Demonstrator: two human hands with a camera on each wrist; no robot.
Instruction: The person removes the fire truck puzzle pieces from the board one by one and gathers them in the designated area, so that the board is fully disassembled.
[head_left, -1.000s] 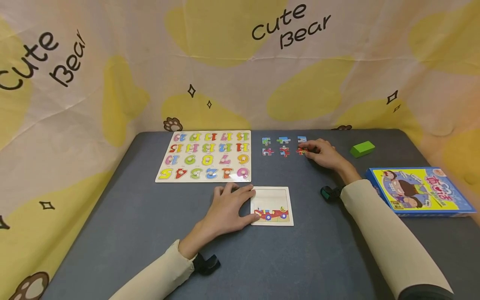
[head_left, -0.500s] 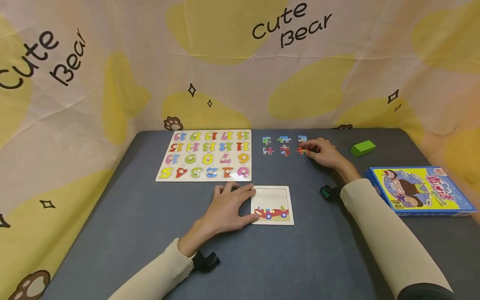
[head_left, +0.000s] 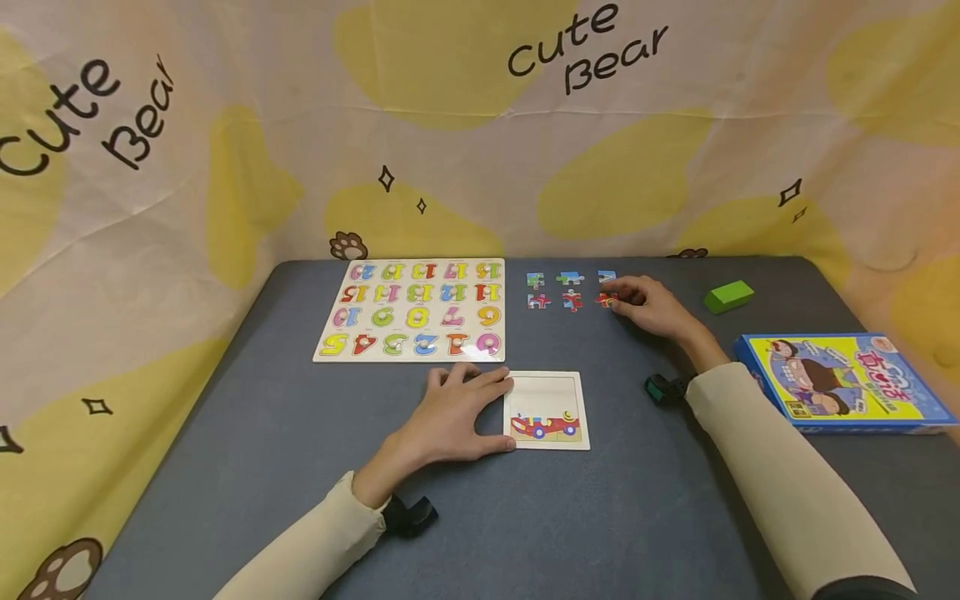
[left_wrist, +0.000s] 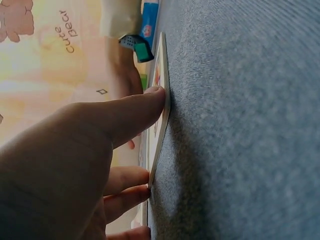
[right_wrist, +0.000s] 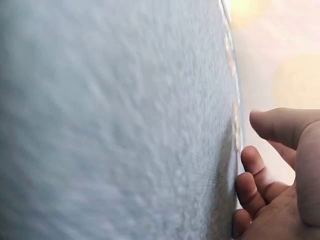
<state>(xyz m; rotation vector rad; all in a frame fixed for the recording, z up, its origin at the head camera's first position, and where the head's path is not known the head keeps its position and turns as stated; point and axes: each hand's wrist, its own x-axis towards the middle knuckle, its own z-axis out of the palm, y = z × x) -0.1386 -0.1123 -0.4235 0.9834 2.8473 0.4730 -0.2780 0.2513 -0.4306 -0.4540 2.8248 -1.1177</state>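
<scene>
A small square puzzle board (head_left: 546, 395) lies on the table, its lower part filled with a red vehicle picture. My left hand (head_left: 450, 417) rests at its left edge, fingers spread, thumb (left_wrist: 155, 97) on the near corner and fingertips by the far one. Farther back, my right hand (head_left: 651, 307) is over the red puzzle piece (head_left: 606, 300) at the right end of the front row, covering part of it. The right wrist view has the thumb (right_wrist: 270, 122) raised off the table, other fingers half bent low beside it. Next to that piece lies a blue puzzle piece (head_left: 606, 276).
More loose puzzle pieces (head_left: 572, 300) lie in two rows left of the right hand. A number puzzle board (head_left: 408, 306) stands behind the left hand. Right of the right hand are a green block (head_left: 729, 297) and a blue-yellow box (head_left: 843, 379). A printed cloth (head_left: 450, 150) closes off the back.
My left thumb has slid slightly toward the near edge of the small board. The right hand stays over the same red piece, and the pieces keep their places.
</scene>
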